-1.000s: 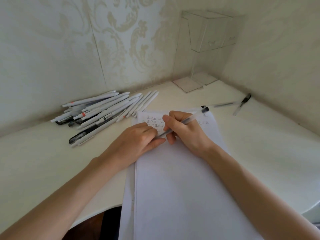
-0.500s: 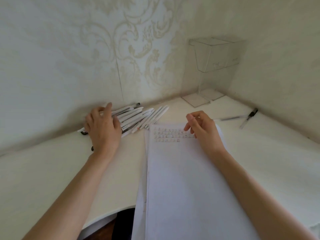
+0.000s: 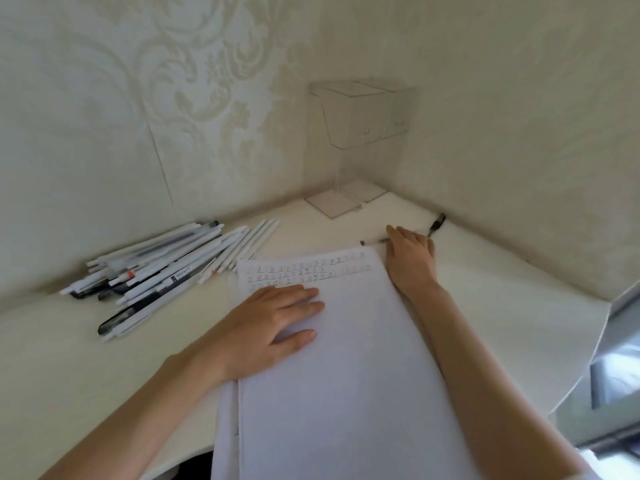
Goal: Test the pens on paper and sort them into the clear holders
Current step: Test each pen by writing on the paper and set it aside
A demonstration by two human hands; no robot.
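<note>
- Far left, I see the pile of pens (image 3: 162,271) lying loose on the table (image 3: 502,306) against the wall. Mostly white barrels, a few dark ones, and one with an orange-red band.
- One white barrel in the pile has a small dark printed label, too small to read.
- Left hand (image 3: 266,327): forearm comes in from bottom left, palm down, fingers straight and together, thumb spread. It lies flat on the paper (image 3: 346,375) and holds nothing.
- The paper is a white stack running from the near edge to mid-table. Its top has three rows of handwritten marks (image 3: 304,271), and the character 正 repeats in them.
- Right hand (image 3: 410,254): arm reaches along the paper's right edge, palm down, just past the top right corner. Its fingers lie over a clear pen (image 3: 372,242); I can't tell whether they grip it.
- A black-capped pen (image 3: 437,224) lies just beyond the hand, near the right wall.
- The clear holders (image 3: 360,116) stand in the corner, well behind the hands.
</note>
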